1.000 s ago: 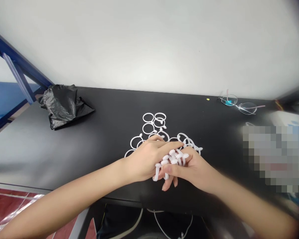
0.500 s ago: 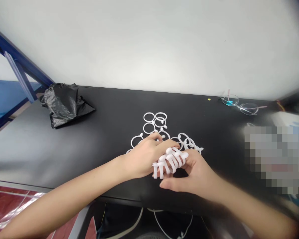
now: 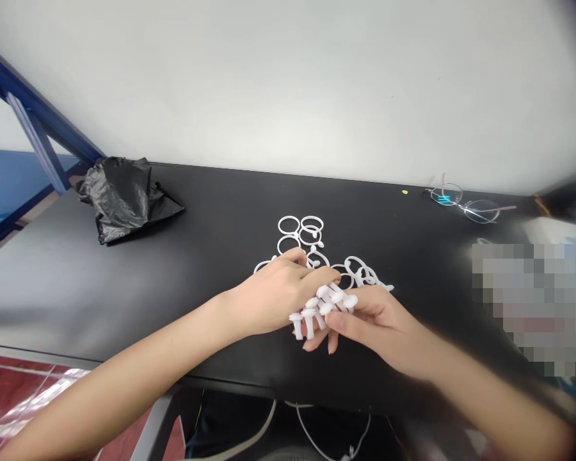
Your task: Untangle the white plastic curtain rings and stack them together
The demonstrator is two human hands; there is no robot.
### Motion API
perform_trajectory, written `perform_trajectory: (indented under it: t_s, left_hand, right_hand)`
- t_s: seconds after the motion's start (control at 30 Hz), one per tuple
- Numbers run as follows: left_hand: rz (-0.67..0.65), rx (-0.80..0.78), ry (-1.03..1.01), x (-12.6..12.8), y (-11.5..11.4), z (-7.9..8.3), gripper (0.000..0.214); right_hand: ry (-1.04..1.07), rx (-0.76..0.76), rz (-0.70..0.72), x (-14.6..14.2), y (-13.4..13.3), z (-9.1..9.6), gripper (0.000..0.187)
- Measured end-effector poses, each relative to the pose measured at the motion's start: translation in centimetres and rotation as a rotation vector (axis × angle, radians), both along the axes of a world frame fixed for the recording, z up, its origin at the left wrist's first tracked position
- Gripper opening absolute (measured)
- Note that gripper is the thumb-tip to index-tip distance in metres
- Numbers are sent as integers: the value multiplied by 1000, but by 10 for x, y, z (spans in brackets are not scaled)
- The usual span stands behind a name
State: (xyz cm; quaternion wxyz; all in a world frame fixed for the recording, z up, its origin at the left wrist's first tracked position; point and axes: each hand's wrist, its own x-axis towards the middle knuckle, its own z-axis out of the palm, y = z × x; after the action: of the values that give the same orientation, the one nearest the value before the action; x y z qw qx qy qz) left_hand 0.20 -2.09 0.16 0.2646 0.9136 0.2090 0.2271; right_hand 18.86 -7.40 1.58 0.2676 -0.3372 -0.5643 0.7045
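A bunch of white plastic rings (image 3: 324, 304) with small oval knobs is gathered between my two hands above the desk's front part. My left hand (image 3: 273, 288) is palm down with fingers curled, on the bunch's left side. My right hand (image 3: 388, 320) closes on the bunch from the right, its thumb lying over the knobs. Fingertips show beneath the rings; which hand they belong to I cannot tell. More white rings (image 3: 288, 225) lie loose on the desk just beyond my hands, some overlapping. My left hand partly covers several of them.
A crumpled black plastic bag (image 3: 125, 198) lies on the black desk (image 3: 221, 205) at the left. Eyeglasses (image 3: 463, 203) rest at the back right near the wall, beside a small yellow bit (image 3: 404, 192). A blurred pixelated patch covers the right side.
My right thumb has moved up from below the bunch onto its knobs. The bunch and my left hand have shifted only slightly.
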Motion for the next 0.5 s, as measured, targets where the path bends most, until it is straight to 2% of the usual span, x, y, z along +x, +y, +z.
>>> perform_trajectory:
  t_s: [0.2,0.4,0.5]
  left_hand:
    - [-122,-199,-85,-3,5,0,26]
    - [-61,-405,-148,-1,3,-2,32]
    - [-98,-481,-190,1,3,-4,33]
  right_hand:
    - [-62,204,-54,0,-6,3,28]
    - [-199,567,-41,4,-10,0,25]
    - [-172,550,-61,5,-10,-3,27]
